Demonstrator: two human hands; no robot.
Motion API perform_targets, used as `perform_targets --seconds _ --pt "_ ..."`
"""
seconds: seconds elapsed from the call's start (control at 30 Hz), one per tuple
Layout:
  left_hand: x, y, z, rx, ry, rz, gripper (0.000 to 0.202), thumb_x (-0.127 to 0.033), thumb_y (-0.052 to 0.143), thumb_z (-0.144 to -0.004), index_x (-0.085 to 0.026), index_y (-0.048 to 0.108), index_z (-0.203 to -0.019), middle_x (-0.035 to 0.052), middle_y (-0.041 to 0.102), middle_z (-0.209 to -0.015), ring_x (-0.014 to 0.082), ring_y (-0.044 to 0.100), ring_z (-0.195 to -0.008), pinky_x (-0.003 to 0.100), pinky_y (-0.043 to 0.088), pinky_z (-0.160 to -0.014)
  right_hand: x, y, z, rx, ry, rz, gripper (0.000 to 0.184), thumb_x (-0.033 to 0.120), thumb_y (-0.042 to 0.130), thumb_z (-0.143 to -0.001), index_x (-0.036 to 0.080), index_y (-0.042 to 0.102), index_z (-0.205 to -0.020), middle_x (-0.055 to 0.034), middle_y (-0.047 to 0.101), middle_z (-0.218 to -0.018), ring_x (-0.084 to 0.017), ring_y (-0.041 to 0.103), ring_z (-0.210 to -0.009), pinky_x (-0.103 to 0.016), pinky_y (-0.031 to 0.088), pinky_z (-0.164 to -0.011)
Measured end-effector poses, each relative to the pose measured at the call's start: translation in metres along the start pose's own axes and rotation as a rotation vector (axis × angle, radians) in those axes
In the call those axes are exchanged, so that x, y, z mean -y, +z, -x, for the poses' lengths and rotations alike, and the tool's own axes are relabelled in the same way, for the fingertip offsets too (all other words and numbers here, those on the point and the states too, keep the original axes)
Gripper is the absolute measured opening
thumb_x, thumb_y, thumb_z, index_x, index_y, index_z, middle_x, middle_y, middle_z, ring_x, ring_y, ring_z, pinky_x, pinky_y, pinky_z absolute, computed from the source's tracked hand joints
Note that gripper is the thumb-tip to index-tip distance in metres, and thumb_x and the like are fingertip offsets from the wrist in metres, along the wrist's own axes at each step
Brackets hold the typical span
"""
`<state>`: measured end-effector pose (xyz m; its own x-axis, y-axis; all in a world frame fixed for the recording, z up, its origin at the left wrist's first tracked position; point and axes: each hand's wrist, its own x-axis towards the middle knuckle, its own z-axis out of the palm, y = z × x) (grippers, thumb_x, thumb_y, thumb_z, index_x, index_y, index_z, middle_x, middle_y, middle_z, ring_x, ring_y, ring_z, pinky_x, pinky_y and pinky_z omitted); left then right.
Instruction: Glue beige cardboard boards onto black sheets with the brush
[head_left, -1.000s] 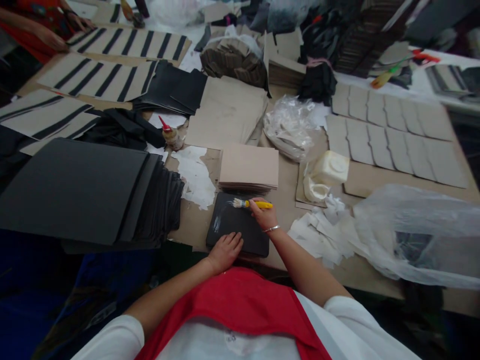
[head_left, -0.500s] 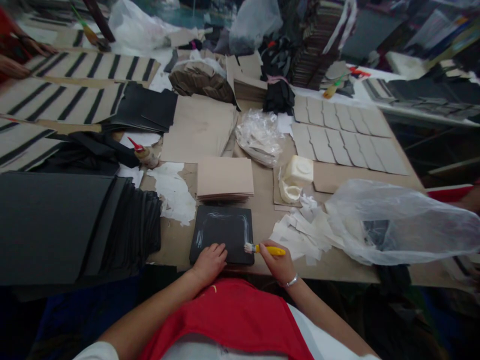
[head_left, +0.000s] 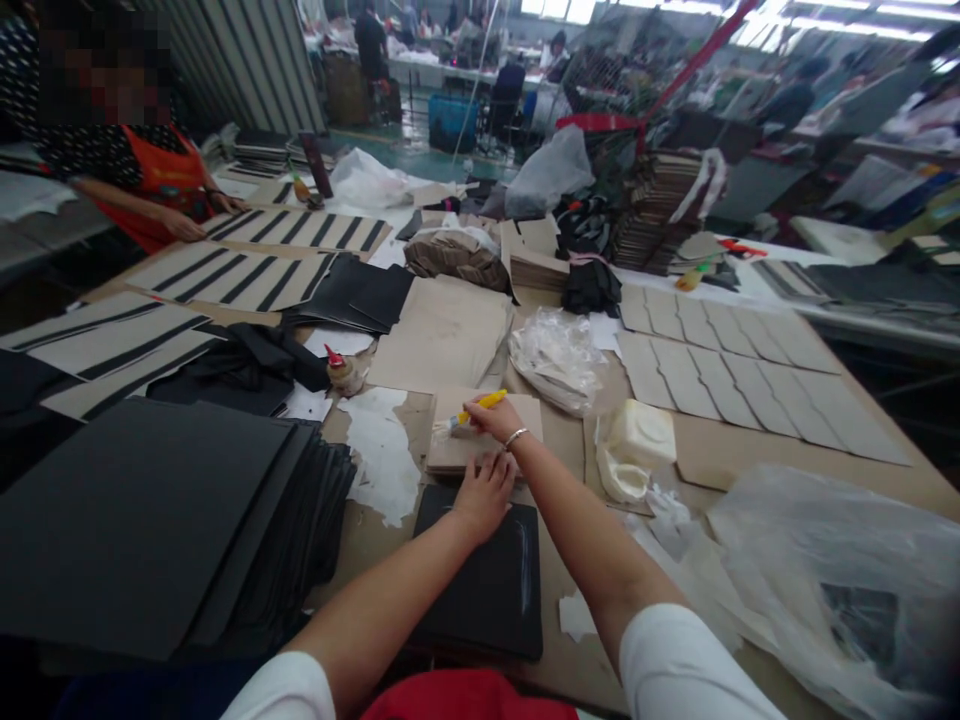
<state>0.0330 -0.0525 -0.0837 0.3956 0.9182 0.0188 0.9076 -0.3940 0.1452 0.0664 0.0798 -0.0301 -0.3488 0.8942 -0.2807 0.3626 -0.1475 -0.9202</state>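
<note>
Brush work on a stacked sheet, both hands together. The right hand (head_left: 491, 418) is curled round the yellow handle of a brush (head_left: 490, 400), its bristles pointing left, over the left part of the tan board stack (head_left: 525, 430); whether they touch cannot be told. The left hand (head_left: 484, 498), nearer the body, grips nothing: its fingers are spread, their tips at the stack's near edge. Directly below this hand lies the black panel (head_left: 480, 605), whitish streaks along its right side. For an even coat, the bristles are best kept at a low slant, with light strokes following the margins. The left fingers would serve best pressing the near edge, clear of the wet path, since loose upper sheets could slide. An overloaded brush might spill over the edge onto sheets beneath. The forearms pass close above the streaked panel; raised wrists would lessen the risk of smearing.
</note>
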Motion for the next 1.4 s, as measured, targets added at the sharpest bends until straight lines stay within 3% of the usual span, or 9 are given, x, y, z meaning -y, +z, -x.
perform_targets --seconds 0.2,0.33,0.43,0.67,0.83,1.03,1.13,1.3,1.4 --pt "0.001 -0.005 0.003 -0.005 0.011 -0.009 0.056 -0.038 0.046 -0.086 -0.019 0.035 -0.136 0.0126 0.035 -0.144 0.0290 0.031 -0.130 0.055 0.029 -0.101 -0.014 -0.031 -0.031 -0.309 0.038 -0.053 0.016 0.031 0.053 -0.074 0.019 0.055 -0.064 0.0026 0.056 -0.050 -0.009 0.048 -0.038 -0.019 0.042 -0.039" --pt "0.007 -0.014 -0.004 -0.016 0.019 0.013 0.042 -0.027 0.038 -0.090 -0.020 0.043 -0.131 0.0112 0.044 -0.138 0.0252 0.041 -0.122 0.049 0.036 -0.095 -0.033 -0.086 -0.013 -0.520 0.091 0.009 0.020 0.033 0.048 -0.076 0.019 0.055 -0.063 0.0033 0.053 -0.045 -0.008 0.044 -0.034 -0.020 0.040 -0.037" --pt "0.014 -0.019 -0.015 -0.013 -0.021 0.016 0.041 -0.020 0.037 -0.089 -0.017 0.044 -0.129 0.0137 0.045 -0.136 0.0249 0.047 -0.113 0.044 0.040 -0.088 -0.043 -0.114 0.010 -0.595 -0.039 0.146 0.022 0.037 0.050 -0.076 0.019 0.060 -0.068 0.0011 0.058 -0.053 -0.011 0.052 -0.043 -0.023 0.044 -0.045" --pt "0.019 -0.039 -0.032 0.095 -0.059 0.032 0.028 -0.025 0.057 -0.080 -0.013 0.057 -0.106 0.0134 0.056 -0.107 0.0249 0.050 -0.100 0.036 0.042 -0.081 -0.064 -0.094 0.112 -0.529 -0.352 0.483 0.025 0.037 0.049 -0.083 0.019 0.065 -0.074 -0.0033 0.065 -0.071 -0.014 0.058 -0.066 -0.025 0.046 -0.064" --pt "0.030 -0.048 -0.039 0.146 -0.054 0.083 0.022 -0.031 0.060 -0.078 -0.014 0.061 -0.093 0.0109 0.057 -0.097 0.0230 0.051 -0.098 0.033 0.041 -0.084 -0.070 -0.089 0.178 -0.598 -0.226 0.243 0.025 0.040 0.054 -0.082 0.017 0.065 -0.079 -0.0018 0.064 -0.066 -0.012 0.058 -0.055 -0.023 0.047 -0.054" --pt "0.038 -0.060 -0.046 0.226 0.096 0.079 0.019 -0.029 0.051 -0.083 -0.014 0.062 -0.088 0.0090 0.059 -0.088 0.0197 0.057 -0.086 0.029 0.043 -0.075 -0.068 -0.095 0.200 -0.825 -0.219 -0.066 0.040 0.045 0.048 -0.085 0.017 0.054 -0.112 -0.0034 0.067 -0.084 -0.010 0.060 -0.052 -0.025 0.052 -0.051" --pt "0.039 -0.081 -0.035 -0.016 0.011 0.094 0.018 -0.020 0.044 -0.084 -0.015 0.060 -0.087 0.0077 0.058 -0.085 0.0175 0.057 -0.080 0.028 0.043 -0.071 -0.071 -0.087 0.199 -0.755 -0.222 -0.076 0.039 0.046 0.042 -0.088 0.019 0.048 -0.115 -0.0035 0.066 -0.086 -0.010 0.061 -0.053 -0.025 0.052 -0.050" --pt "0.033 -0.126 0.006 -0.725 -0.425 0.406 0.010 -0.023 0.052 -0.076 -0.015 0.054 -0.082 0.0026 0.055 -0.078 0.0133 0.054 -0.074 0.023 0.044 -0.064 -0.071 -0.056 0.180 -0.535 -0.186 -0.006 0.028 0.045 0.038 -0.089 0.021 0.045 -0.101 -0.0052 0.067 -0.085 -0.014 0.065 -0.063 -0.026 0.052 -0.056" --pt "0.013 -0.128 0.032 -0.834 -0.611 0.847 0.015 -0.028 0.057 -0.074 -0.016 0.051 -0.080 -0.0025 0.052 -0.071 0.0089 0.052 -0.063 0.020 0.045 -0.059 -0.070 -0.043 0.172 -0.496 -0.196 0.090 0.024 0.042 0.045 -0.086 0.021 0.044 -0.098 -0.0048 0.066 -0.083 -0.016 0.065 -0.072 -0.029 0.051 -0.063"
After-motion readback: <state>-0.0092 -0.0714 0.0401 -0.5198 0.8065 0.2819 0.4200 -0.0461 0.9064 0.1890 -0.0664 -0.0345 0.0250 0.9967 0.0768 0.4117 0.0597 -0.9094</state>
